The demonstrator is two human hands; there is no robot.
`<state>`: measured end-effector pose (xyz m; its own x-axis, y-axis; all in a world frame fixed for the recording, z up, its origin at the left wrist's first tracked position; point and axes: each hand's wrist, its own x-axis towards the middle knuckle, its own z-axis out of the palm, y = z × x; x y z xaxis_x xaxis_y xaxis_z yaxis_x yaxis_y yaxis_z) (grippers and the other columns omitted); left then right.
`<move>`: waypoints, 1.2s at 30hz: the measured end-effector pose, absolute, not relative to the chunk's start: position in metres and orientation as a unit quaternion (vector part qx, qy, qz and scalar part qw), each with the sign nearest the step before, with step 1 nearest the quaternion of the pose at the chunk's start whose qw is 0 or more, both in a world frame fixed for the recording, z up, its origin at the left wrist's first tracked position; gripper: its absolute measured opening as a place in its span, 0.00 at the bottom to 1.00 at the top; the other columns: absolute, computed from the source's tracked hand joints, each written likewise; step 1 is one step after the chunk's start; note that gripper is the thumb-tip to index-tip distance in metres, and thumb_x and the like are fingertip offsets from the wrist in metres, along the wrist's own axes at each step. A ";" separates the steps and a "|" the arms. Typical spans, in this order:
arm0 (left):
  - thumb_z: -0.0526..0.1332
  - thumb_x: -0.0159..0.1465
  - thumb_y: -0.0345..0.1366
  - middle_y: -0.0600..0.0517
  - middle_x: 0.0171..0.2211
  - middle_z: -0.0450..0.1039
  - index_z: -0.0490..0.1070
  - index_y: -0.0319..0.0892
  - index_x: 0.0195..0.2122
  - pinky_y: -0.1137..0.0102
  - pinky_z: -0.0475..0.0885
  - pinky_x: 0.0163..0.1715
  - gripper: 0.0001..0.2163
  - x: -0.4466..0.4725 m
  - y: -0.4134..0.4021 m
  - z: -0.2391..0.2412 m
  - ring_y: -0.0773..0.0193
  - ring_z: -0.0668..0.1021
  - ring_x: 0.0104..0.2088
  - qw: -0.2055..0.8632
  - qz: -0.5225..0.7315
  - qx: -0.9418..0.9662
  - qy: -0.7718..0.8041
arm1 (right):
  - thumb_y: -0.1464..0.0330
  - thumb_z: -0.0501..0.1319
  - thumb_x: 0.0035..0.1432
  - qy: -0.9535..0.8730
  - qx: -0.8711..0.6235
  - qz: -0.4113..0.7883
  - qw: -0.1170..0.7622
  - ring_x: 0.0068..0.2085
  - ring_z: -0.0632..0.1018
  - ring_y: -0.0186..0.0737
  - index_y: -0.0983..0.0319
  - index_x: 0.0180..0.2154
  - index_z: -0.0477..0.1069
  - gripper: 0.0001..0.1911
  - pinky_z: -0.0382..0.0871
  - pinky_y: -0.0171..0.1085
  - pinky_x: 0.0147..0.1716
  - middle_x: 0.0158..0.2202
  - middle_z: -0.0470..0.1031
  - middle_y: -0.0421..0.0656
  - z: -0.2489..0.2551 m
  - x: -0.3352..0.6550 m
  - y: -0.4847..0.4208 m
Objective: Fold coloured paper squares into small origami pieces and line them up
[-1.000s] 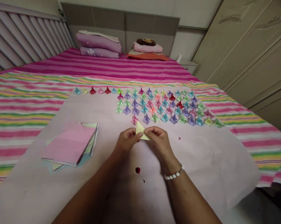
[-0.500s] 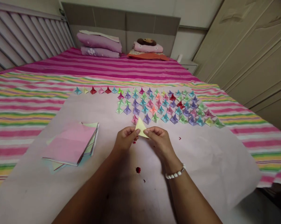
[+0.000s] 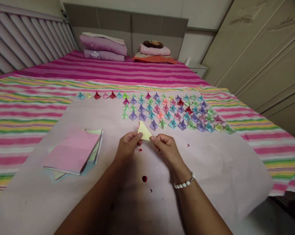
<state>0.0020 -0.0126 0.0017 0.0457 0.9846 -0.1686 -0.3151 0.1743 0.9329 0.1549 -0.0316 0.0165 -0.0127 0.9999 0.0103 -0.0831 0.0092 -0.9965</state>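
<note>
A pale yellow folded paper triangle point(image 3: 143, 130) is pinched between my two hands above a pale pink sheet point(image 3: 223, 169) spread on the bed. My left hand point(image 3: 127, 146) grips its left lower edge with thumb and fingers closed. My right hand point(image 3: 165, 148), with a white bead bracelet at the wrist, pinches the right lower corner. Just beyond the triangle lie rows of several small folded paper shapes point(image 3: 172, 111) in many colours.
A stack of square coloured papers point(image 3: 73, 151), pink on top, lies to the left. A single row of folded shapes point(image 3: 100, 95) runs along the sheet's far edge. Striped bedcover point(image 3: 27, 98), pillows point(image 3: 103, 47) and a wardrobe point(image 3: 265, 55) surround the area. Small red scraps point(image 3: 144, 178) dot the sheet.
Both hands have shifted slightly left and away with the yellow triangle, which has tilted so its tip points up and to the left.
</note>
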 end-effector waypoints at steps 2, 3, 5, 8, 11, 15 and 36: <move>0.71 0.47 0.47 0.55 0.20 0.67 0.72 0.38 0.26 0.76 0.63 0.22 0.17 0.001 -0.012 0.004 0.73 0.68 0.21 0.649 0.515 0.367 0.423 | 0.52 0.64 0.50 -0.472 -0.453 0.535 0.534 0.19 0.61 0.31 0.61 0.18 0.67 0.22 0.54 0.33 0.21 0.15 0.64 0.36 0.016 0.155 -0.030; 0.71 0.47 0.47 0.55 0.21 0.67 0.72 0.38 0.27 0.77 0.62 0.22 0.17 0.001 -0.012 0.005 0.73 0.67 0.21 0.662 0.508 0.369 0.410 | 0.51 0.62 0.52 -0.460 -0.441 0.545 0.546 0.21 0.63 0.31 0.61 0.19 0.69 0.22 0.57 0.34 0.23 0.17 0.66 0.37 0.015 0.155 -0.030; 0.71 0.48 0.47 0.55 0.21 0.66 0.73 0.38 0.28 0.77 0.62 0.22 0.17 0.001 -0.012 0.006 0.73 0.67 0.22 0.685 0.489 0.378 0.386 | 0.50 0.60 0.54 -0.435 -0.417 0.565 0.563 0.22 0.65 0.33 0.62 0.23 0.72 0.22 0.60 0.34 0.26 0.19 0.68 0.38 0.014 0.155 -0.028; 0.70 0.50 0.46 0.55 0.21 0.66 0.73 0.38 0.28 0.77 0.63 0.25 0.16 0.002 -0.014 0.005 0.73 0.67 0.23 0.703 0.472 0.390 0.361 | 0.53 0.61 0.55 -0.419 -0.387 0.597 0.565 0.23 0.66 0.34 0.61 0.25 0.72 0.19 0.61 0.35 0.27 0.21 0.68 0.38 0.012 0.154 -0.028; 0.69 0.51 0.46 0.54 0.23 0.68 0.75 0.38 0.29 0.75 0.65 0.28 0.15 0.004 -0.015 0.003 0.72 0.68 0.24 0.705 0.462 0.402 0.358 | 0.55 0.63 0.54 -0.419 -0.374 0.616 0.553 0.23 0.66 0.34 0.60 0.25 0.72 0.16 0.62 0.35 0.28 0.20 0.67 0.38 0.012 0.153 -0.030; 0.69 0.50 0.47 0.53 0.24 0.68 0.75 0.38 0.30 0.75 0.67 0.30 0.16 0.004 -0.015 0.002 0.71 0.69 0.25 0.702 0.453 0.407 0.370 | 0.55 0.65 0.51 -0.412 -0.384 0.622 0.545 0.23 0.66 0.34 0.60 0.26 0.73 0.14 0.63 0.35 0.27 0.20 0.69 0.37 0.013 0.153 -0.032; 0.64 0.57 0.42 0.55 0.29 0.68 0.67 0.39 0.43 0.74 0.69 0.29 0.16 0.017 -0.027 0.001 0.70 0.73 0.27 0.504 0.528 0.536 0.425 | 0.66 0.63 0.50 -0.516 -0.516 0.380 0.568 0.20 0.61 0.31 0.60 0.28 0.71 0.04 0.54 0.33 0.21 0.18 0.63 0.34 0.007 0.141 -0.034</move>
<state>0.0168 -0.0269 0.0006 0.0816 0.9871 0.1376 -0.0775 -0.1314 0.9883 0.1414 -0.0338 0.0071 0.1777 0.9649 0.1932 0.1014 0.1773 -0.9789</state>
